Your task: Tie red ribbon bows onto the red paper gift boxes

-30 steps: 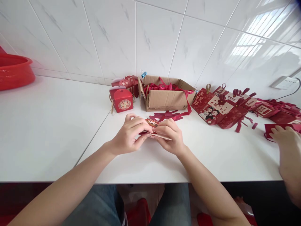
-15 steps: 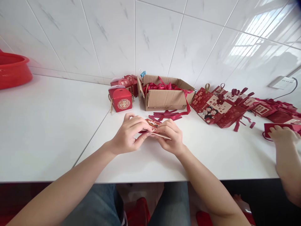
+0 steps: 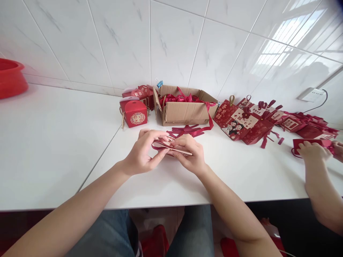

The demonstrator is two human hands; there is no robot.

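Between my hands, over the table, is a red and cream paper gift box (image 3: 182, 151), partly hidden by my fingers. A dark red strap (image 3: 156, 145) forms a loop at its left end. My left hand (image 3: 143, 151) curls round that end, its thumb against the lower edge and its fingers above the loop. My right hand (image 3: 190, 151) pinches the box's right part between thumb and fingers. Just beyond my hands several dark red strap strips (image 3: 184, 132) lie loosely crossed.
A cardboard box (image 3: 184, 114) of red ribbon stands against the tiled wall. Left of it are red gift boxes (image 3: 136, 116); right, printed red bags (image 3: 235, 121). A co-worker's hand (image 3: 313, 150) holds a red box (image 3: 308, 143) at far right. A red basin (image 3: 12, 78) is at far left.
The strap loop now shows at the left end of the gift box, and my left fingers have lifted and spread round it. The co-worker's second hand has come into view.
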